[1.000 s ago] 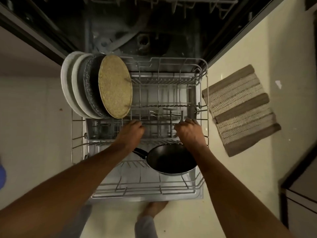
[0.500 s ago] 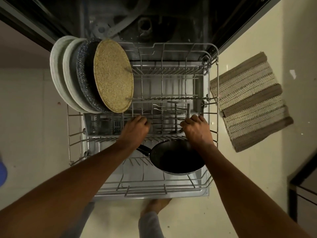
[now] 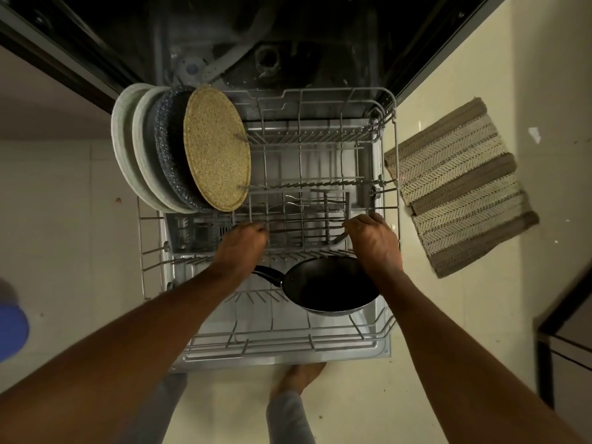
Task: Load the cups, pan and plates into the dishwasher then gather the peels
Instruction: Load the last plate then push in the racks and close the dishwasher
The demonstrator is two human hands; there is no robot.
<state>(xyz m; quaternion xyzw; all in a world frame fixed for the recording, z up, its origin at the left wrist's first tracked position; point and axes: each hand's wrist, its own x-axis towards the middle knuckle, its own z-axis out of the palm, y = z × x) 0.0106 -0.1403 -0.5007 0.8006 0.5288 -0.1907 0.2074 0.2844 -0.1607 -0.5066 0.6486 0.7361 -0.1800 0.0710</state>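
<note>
Head view, far left: a blue object [image 3: 11,328] sits blurred at the frame edge; what it is cannot be told
Plates: four plates [image 3: 179,149] stand on edge in the left side of the lower rack [image 3: 288,342]; two pale ones outermost, then a dark speckled one, then a tan speckled one facing the open middle; all lean the same way between the tines
Left hand: the left hand [image 3: 240,248] is knuckles-up on the cutlery basket [image 3: 301,216] at the rack's middle; fingers curled over its near-left edge, apparently gripping the wire, though the fingertips are hidden
Pan: the black pan [image 3: 330,288] lies tilted in the front right of the rack, handle pointing left under the left wrist; already loaded
Right hand: the right hand [image 3: 373,243] curls over the basket's right end, thumb hooked on the frame; a grip, as far as can be seen
Cups: none visible in this rack
Step in hand: judged to be shifting or seating the basket; keep both hands level, move it straight along the tines, clear of the pan rim and the tan plate
Risk: a skewed pull could snag the wires or knock the plates
Far right: a striped mat [image 3: 458,187] lies on the floor beside the rack
</note>
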